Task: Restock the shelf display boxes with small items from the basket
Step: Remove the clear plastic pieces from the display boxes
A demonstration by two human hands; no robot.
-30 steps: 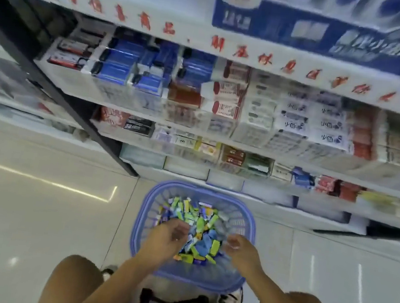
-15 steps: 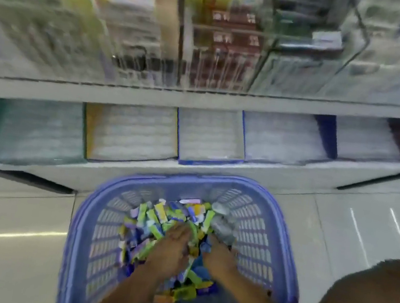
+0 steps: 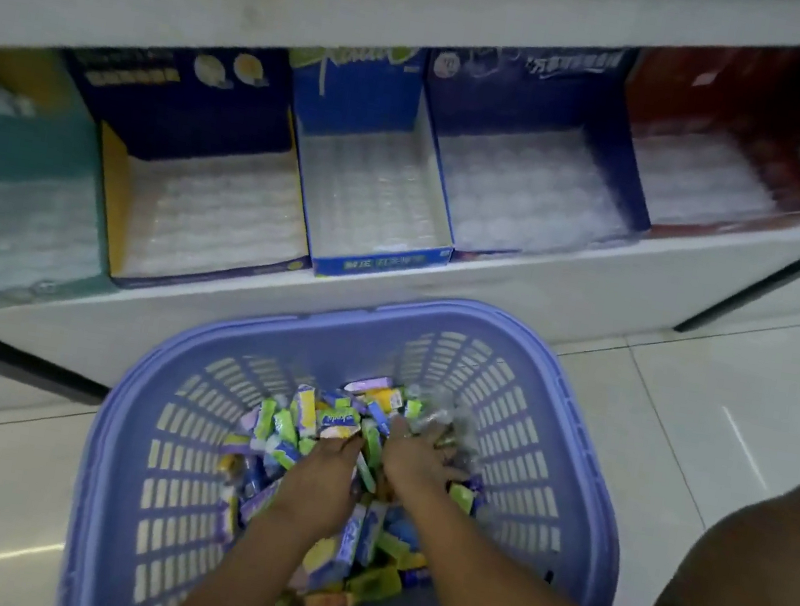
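Digging into packets point(image 3: 318, 420) heaped in basket point(image 3: 386, 312) on floor, just before bottom shelf point(image 3: 571, 289). Left hand point(image 3: 323, 473) sunk among packets, fingertips hidden: grip cannot tell. Right hand point(image 3: 416, 461) flat on pile, fingers spread, holding nothing. Display boxes point(image 3: 355, 99) show only clear liners, no packets visible. Judgement: restocking barely begun, whole pile left to move.

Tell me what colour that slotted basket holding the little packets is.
The basket is pale purple-blue all over, clearest in the head view.
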